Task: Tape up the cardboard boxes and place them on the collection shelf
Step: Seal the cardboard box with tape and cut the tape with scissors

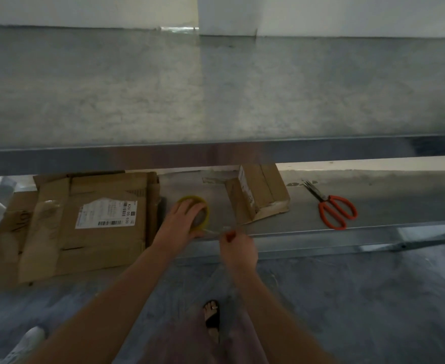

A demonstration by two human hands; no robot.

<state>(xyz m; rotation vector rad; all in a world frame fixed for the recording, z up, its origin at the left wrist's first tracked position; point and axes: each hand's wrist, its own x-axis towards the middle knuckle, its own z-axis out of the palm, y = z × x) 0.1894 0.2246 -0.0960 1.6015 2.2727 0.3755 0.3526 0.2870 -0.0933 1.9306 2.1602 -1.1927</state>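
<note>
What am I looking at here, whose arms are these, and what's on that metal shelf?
No machine here: a person wears a camera on their head, so this single picture looks down along their own arms. The left hand holds a yellow tape roll on the lower shelf; the right hand pinches the tape end pulled from it. Left of them lies a flattened cardboard box, right of the roll a small cardboard box, farther right orange-handled scissors.
</note>
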